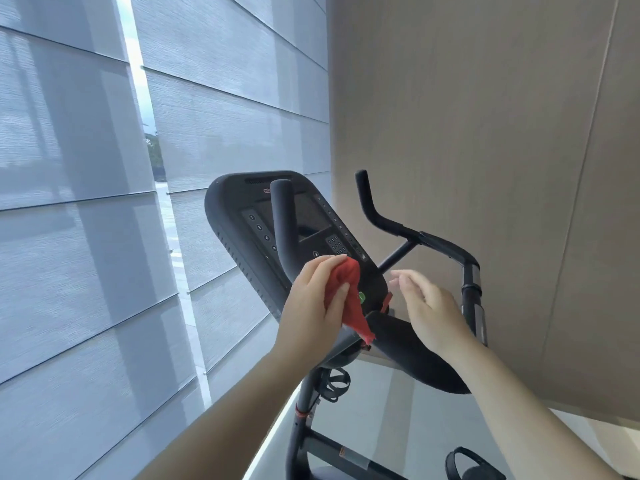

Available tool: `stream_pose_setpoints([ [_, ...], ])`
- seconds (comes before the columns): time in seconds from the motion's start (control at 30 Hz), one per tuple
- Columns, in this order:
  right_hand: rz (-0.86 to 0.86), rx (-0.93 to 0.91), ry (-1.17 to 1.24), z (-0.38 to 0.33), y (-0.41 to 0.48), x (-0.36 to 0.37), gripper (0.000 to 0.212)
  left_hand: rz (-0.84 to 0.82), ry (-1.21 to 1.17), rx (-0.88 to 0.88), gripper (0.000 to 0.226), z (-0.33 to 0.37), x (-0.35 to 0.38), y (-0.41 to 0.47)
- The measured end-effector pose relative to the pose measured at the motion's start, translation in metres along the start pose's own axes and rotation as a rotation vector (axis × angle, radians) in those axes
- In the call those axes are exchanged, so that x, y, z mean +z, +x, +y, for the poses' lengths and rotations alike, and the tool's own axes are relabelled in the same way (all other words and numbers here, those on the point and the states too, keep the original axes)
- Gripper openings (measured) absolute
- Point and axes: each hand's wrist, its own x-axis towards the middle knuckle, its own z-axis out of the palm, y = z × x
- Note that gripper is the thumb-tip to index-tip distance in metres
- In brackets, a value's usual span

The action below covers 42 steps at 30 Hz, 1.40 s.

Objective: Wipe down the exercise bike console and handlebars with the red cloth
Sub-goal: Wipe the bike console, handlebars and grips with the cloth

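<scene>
Left hand (313, 303) grip bunches red cloth (348, 299) against console (242, 216).

red cloth (346, 299), black console (242, 216), green button (362, 297), grey blinds (69, 237)

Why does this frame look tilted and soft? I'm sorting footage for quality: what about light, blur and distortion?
Head view: wide-angle lens bends the window blinds and leans the scene; daylight glares through the blind gap; the right hand is motion-blurred; the left hand gripping the red cloth against the console is sharper.
</scene>
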Motion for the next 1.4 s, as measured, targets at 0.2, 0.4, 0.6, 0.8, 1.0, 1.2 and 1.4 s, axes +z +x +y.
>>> stream_pose_setpoints([
  [0.2, -0.014, 0.009, -0.006, 0.007, -0.011, -0.028, 0.033, -0.367, 0.248, 0.197, 0.048, 0.003, 0.028, -0.001],
  [0.4, -0.042, -0.033, -0.045, 0.011, -0.021, -0.031, 0.029, -0.502, 0.129, 0.11, 0.062, -0.001, 0.001, 0.011],
  [0.6, -0.044, -0.165, -0.066, -0.013, -0.012, -0.005, 0.029, -0.222, 0.243, -0.002, 0.054, -0.024, -0.002, 0.002],
  [0.8, 0.044, -0.073, -0.203, -0.04, -0.006, 0.031, 0.039, -0.332, 0.183, 0.162, 0.061, -0.052, -0.032, 0.008],
  [1.0, 0.145, 0.096, -0.479, -0.064, -0.009, 0.065, 0.053, -0.26, 0.176, 0.266, 0.053, -0.106, -0.072, 0.036],
  [1.2, 0.404, 0.123, -0.364, -0.1, 0.003, 0.078, 0.018, -0.378, 0.1, 0.319, 0.051, -0.124, -0.089, 0.051],
  [1.4, 0.225, 0.158, -0.528, -0.082, -0.01, 0.103, 0.044, -0.497, 0.058, 0.319, 0.056, -0.138, -0.104, 0.037],
])
